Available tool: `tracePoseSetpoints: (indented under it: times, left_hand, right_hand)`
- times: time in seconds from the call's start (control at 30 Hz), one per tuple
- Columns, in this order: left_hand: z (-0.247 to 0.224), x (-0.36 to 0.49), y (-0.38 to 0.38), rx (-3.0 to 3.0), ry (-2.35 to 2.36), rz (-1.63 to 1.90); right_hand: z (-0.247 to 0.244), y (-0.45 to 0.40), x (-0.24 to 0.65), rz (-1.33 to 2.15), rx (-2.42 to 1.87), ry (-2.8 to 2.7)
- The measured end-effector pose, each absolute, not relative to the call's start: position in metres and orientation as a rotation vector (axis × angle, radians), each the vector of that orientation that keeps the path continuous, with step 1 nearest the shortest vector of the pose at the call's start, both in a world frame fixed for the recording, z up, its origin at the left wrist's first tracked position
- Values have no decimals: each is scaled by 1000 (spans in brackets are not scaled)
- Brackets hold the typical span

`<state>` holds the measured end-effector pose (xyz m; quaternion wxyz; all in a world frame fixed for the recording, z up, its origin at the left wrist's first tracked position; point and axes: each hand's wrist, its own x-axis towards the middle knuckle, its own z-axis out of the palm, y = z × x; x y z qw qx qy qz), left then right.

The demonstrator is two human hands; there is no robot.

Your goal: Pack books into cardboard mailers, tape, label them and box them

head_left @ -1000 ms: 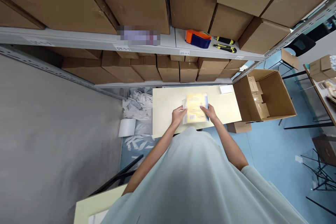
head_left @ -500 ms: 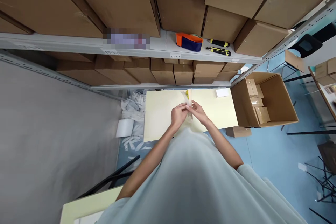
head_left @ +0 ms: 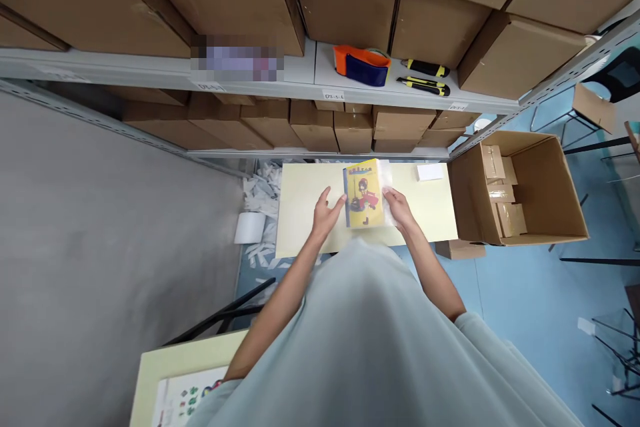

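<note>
Booklet weight: the yellow booklet (head_left: 363, 193) is probably light enough for you to manage with one hand, judging by its size beside your fingers.
Booklet stiffness: expect it to bend a little, with corners that could crease if you squeeze them.
Sleeve feel: the translucent sleeve (head_left: 388, 177) around it looks thin and soft, likely slippery, and easy to wrinkle.
Best hold: take both side edges near mid-height, thumbs on the cover, catching booklet and sleeve together; the loose margin alone would probably let it swing.
Right hand: your right hand (head_left: 400, 209) grasps the sleeve's margin, on the cover's right.
Left hand: your left hand (head_left: 327, 215) is spread and grips nothing; its thumb tip is at the left edge, touching or just beside it, you cannot tell which.
Booklet place: between your hands, over the pale worktop (head_left: 310, 213); whether it rests there is unclear.
Cover look: yellow, upright, with a cartoon figure and red shapes, lettering too small to read, and a blue strip down the left edge.
</note>
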<state>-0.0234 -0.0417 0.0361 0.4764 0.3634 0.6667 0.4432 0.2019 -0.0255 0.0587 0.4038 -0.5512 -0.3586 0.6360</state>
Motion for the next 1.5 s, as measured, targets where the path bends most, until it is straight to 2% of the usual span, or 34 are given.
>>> tracePoseSetpoints:
  times: [0.2,0.57,0.73,0.87,1.07,1.33,1.5]
  left_hand:
    - [41,-45,-43,534,1129,903]
    - [55,-44,-55,406,1143,996]
    - [63,-42,-55,472,1243,1057]
    - [72,-37,-55,532,1297,1072]
    - [94,-29,-57,547,1199,1068]
    - [109,-32,-57,579,1190,1037]
    - [113,-34,-58,675,1166,1046]
  right_hand:
    - [62,-31,196,1776,-1332,-864]
    - [59,-28,196,1762,-1351,-929]
    - [63,-19,210,1388,-1625,-1107]
    - [81,-27,212,1163,-1611,-1241]
    - [94,-35,185,1316,-1597,-1430]
    - [120,-45,179,1477,-1333,-1221]
    - [134,-48,187,1409,-1285,-1256]
